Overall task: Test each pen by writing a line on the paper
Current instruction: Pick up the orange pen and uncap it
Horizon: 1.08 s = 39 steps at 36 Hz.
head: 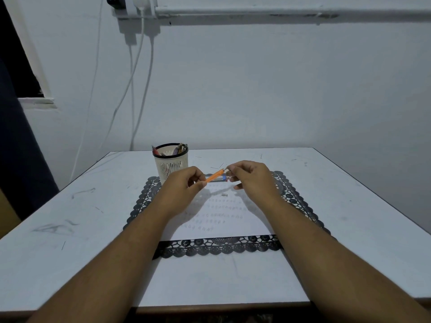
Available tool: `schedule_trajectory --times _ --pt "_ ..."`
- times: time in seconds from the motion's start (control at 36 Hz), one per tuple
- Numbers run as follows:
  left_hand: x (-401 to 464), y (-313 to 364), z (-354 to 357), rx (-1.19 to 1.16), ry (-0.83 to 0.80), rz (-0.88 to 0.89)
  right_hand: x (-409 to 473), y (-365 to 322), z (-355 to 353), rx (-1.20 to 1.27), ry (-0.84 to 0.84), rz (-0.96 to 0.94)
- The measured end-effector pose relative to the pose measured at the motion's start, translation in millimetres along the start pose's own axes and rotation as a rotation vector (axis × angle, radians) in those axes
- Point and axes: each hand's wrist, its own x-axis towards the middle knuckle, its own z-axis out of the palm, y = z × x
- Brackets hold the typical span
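**Fingers pinch both ends of an orange pen above the paper**

Fingertips [229, 171] of the right hand [250, 177] pinch the tip end of the slim orange plastic pen [213, 176], seemingly at its cap, while the left hand [184, 183] pinches its barrel, steadying it over the white sheet of paper [233, 220] with rows of test marks. Behind stands the white slotted pen cup [171, 165].

Left hand [184, 183] and right hand [247, 177] raised, fingers pinching, forearms converging.
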Motion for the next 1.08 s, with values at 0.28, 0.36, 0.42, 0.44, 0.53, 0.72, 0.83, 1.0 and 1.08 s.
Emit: schedule_trajectory --times 0.28,0.36,0.42,0.44,0.53,0.72,0.83,1.0,1.08 --pt "-2.9 -4.5 -3.4 0.076 -0.052 -0.11 6.0 26.6 1.5 -0.623 -0.234 0.087" --pt "-6.1 -2.5 -2.1 0.085 -0.061 -0.132 7.7 28.3 5.9 -0.71 -0.236 0.052" --pt "-7.4 0.6 -1.9 0.1 -0.06 -0.13 7.6 29.6 8.1 -0.75 -0.236 0.053" --pt "-7.8 2.0 -2.1 0.108 -0.06 -0.127 7.6 29.2 8.4 -0.764 -0.231 0.044" --pt "-8.8 3.9 -3.5 0.111 -0.067 -0.128 6.4 27.1 7.5 -0.706 -0.194 0.024" --pt "-10.4 3.8 -2.8 0.079 -0.053 -0.122 2.3 17.7 1.4 0.02 -0.078 0.165" --pt "-8.5 5.2 -4.2 0.099 -0.063 -0.087 -5.9 1.7 0.2 0.062 -0.081 0.099" --pt "-6.0 2.2 -3.1 0.126 -0.063 -0.052 -10.6 -2.2 1.3 0.031 -0.125 0.099" --pt "-3.9 0.4 -3.5 0.127 -0.06 -0.039 -9.1 -2.9 1.6 0.057 -0.092 0.077"
